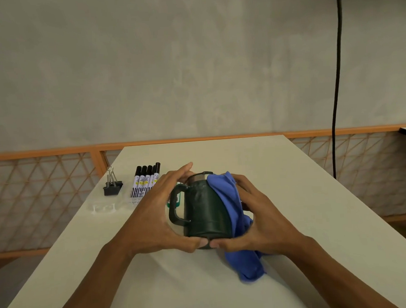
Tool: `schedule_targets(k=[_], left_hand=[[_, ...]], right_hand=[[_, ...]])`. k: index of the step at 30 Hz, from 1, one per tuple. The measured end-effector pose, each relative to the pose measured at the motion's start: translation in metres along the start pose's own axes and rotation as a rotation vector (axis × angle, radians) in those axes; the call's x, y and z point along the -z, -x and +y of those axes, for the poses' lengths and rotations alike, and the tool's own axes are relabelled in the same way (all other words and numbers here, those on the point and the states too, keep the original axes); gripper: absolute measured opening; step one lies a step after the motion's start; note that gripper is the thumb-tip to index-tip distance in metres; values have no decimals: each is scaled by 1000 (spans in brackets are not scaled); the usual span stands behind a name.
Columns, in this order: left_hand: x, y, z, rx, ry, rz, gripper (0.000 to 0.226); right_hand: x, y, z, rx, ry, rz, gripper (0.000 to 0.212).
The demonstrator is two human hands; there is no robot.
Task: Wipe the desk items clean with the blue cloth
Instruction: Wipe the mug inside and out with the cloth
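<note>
A dark green mug with a steel rim and a handle on its left side is held tilted above the white desk. My left hand grips it, fingers over the rim and thumb at the base. My right hand presses the blue cloth against the mug's right side, thumb at the base beside my left thumb. The cloth's loose end hangs down onto the desk below my right wrist.
Several black-capped markers lie side by side at the desk's left, with black binder clips beside them and a clear plastic piece nearer me. A black cable hangs at the right. An orange lattice railing runs behind.
</note>
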State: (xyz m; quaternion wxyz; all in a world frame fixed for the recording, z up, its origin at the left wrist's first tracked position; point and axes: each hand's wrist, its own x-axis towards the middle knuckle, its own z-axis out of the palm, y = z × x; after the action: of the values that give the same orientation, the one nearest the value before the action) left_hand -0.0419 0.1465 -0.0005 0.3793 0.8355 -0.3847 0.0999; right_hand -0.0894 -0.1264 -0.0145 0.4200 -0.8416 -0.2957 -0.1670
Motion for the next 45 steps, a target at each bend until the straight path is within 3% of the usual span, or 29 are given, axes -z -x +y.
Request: schedule_targets(k=[6, 9, 18, 23, 27, 33, 39, 45], left_hand=[[2, 1, 2, 25, 26, 10, 116], [3, 0, 2, 10, 44, 65, 119], [8, 0, -15, 56, 40, 149, 122], [10, 0, -12, 43, 4, 147, 124], [6, -1, 1, 41, 6, 94, 120], [-5, -4, 10, -54, -66, 55, 117], [-4, -3, 5, -25, -66, 71, 121], [0, -3, 5, -32, -117, 75, 121]], right_hand=[[-3, 0, -2, 30, -99, 89, 110], [-9, -1, -4, 49, -119, 75, 103], [-19, 9, -16, 172, 105, 83, 19], [-14, 9, -17, 156, 127, 93, 28], [-11, 0, -10, 23, 126, 204, 44], [-3, -8, -6, -44, 145, 304, 43], [-7, -18, -41, -63, -99, 288, 65], [-8, -19, -17, -37, 66, 242, 43]])
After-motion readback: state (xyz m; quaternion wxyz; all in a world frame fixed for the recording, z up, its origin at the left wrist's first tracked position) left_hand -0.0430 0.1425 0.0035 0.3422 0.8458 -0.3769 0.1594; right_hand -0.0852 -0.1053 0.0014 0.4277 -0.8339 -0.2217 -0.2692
